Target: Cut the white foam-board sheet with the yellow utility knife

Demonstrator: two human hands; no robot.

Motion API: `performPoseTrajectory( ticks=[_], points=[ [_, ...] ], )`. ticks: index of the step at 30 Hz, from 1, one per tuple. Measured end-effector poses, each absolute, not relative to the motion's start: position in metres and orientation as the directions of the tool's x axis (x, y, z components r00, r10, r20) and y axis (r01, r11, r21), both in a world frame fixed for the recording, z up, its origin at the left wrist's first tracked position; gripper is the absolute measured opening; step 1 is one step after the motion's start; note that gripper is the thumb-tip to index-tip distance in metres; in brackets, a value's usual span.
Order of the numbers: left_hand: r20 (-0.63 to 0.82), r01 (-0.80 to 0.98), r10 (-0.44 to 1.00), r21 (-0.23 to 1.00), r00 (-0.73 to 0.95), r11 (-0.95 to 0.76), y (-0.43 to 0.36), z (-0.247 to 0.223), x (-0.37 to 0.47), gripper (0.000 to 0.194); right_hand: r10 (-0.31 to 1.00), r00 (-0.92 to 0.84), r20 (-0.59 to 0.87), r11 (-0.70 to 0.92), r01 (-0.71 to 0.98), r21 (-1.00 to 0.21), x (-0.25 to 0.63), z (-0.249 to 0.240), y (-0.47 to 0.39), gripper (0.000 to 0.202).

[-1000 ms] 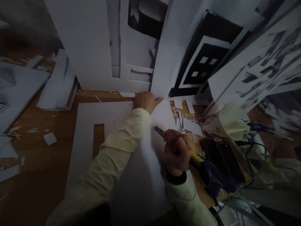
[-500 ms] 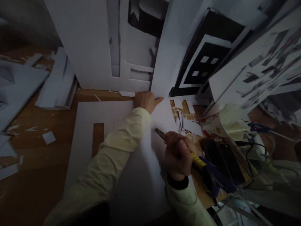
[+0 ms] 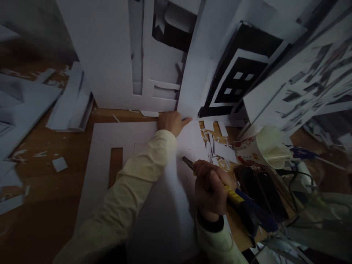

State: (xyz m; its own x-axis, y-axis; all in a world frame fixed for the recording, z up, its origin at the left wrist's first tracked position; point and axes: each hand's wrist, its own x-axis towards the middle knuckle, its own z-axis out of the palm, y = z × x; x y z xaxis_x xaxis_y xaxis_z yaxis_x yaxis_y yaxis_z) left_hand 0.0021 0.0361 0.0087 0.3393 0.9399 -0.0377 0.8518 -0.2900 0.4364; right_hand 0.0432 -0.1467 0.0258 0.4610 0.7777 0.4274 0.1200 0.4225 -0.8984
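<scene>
A large white board [image 3: 104,135] with a rectangular cut-out lies flat on the wooden table. My left hand [image 3: 171,123] presses on its far edge, thumb stretched out to the right and the other fingers partly hidden, close to the foot of an upright white panel [image 3: 110,73]. My right hand [image 3: 211,187] is closed round a utility knife with a yellow and black handle [image 3: 233,196]. Its grey tip [image 3: 187,162] points up and left, over the flat board; I cannot tell whether it touches. Thin lines are marked on the board near my left sleeve.
Paper scraps [image 3: 217,146] litter the table at right, beside a paper tub [image 3: 247,150], two dark phones [image 3: 271,190] and a dark blue tool [image 3: 260,212] with cables nearby. White offcuts [image 3: 68,99] lie at left. A panel with black window shapes [image 3: 239,77] stands behind.
The whole view has shifted slightly, so everything sits a little lower in the picture. My right hand and the knife have moved marginally toward me; my left hand stays on the board's edge.
</scene>
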Motion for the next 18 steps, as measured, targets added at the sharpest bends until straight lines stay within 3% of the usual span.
performPoseTrajectory(
  ticks=[4, 9, 13, 18],
  points=[
    [-0.023, 0.858, 0.942, 0.421, 0.334, -0.294, 0.036, 0.008, 0.002, 0.063, 0.786, 0.473, 0.398, 0.446, 0.012, -0.895, 0.046, 0.026, -0.144, 0.035],
    [-0.011, 0.855, 0.944, 0.426, 0.331, -0.295, 0.035, 0.007, 0.003, 0.062, 0.782, 0.498, 0.375, 0.458, -0.052, -0.887, 0.048, 0.022, -0.139, 0.02],
    [0.009, 0.851, 0.943, 0.429, 0.332, -0.303, 0.035, 0.006, 0.003, 0.061, 0.787, 0.549, 0.281, 0.421, -0.145, -0.895, 0.048, 0.02, -0.123, 0.033],
    [-0.009, 0.852, 0.942, 0.43, 0.335, -0.299, 0.035, 0.007, 0.002, 0.06, 0.854, 0.507, 0.117, 0.251, -0.205, -0.946, 0.053, 0.028, -0.096, 0.04]
  ],
)
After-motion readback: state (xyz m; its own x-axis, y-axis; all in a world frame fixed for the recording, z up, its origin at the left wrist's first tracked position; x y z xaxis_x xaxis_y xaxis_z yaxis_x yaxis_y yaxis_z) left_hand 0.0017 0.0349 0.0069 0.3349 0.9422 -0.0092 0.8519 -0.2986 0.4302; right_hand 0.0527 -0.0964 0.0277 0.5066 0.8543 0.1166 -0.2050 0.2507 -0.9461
